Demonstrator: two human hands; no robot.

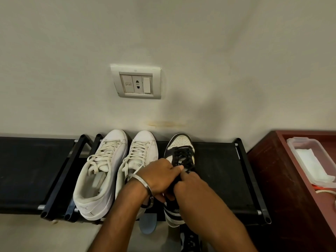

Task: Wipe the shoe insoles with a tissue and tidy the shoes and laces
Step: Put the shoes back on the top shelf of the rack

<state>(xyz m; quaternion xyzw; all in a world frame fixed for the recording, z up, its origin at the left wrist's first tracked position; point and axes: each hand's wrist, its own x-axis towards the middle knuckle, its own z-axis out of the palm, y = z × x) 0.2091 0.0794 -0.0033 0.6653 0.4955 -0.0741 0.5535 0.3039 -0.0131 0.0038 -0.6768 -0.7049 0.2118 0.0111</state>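
Nearest, at 6 o'clock, we saw both forearms running up into frame; below the rack edge a blue insole (148, 224) lay on the floor, and just at 5 o'clock of it a black-and-white shape, probably the second shoe of that pair, too cropped to confirm. Left hand (160, 176), steel bangle (145, 188) on the wrist, was curled over the collar of the black-and-white sneaker (179, 155); its thumb pressed at the tongue, with the black laces (183, 157) just past it; right hand (189, 184) met it from 4 o'clock, forefinger stretched toward the same spot, other fingers folded under; we couldn't tell what either hand actually held, lace end or tongue, because the hands covered it. That sneaker sat on the black rack (218, 170), toe to 12 o'clock; at 9 o'clock of it the white sneaker pair (116, 168) stood side by side, laces loose, toes against the wall (181, 51). At 3 o'clock a clear tub of tissues (312, 160) sat in the red cabinet (272, 179), well apart; no tissue in hand. Wall socket (136, 82) at 12 o'clock, farthest.

Our read: lace-and-tongue tidying on the dark sneaker, not wiping; next move likely needs the lace ends tucked inside the collar with the shoe kept square to the rack; the blue insole likely needs refitting.
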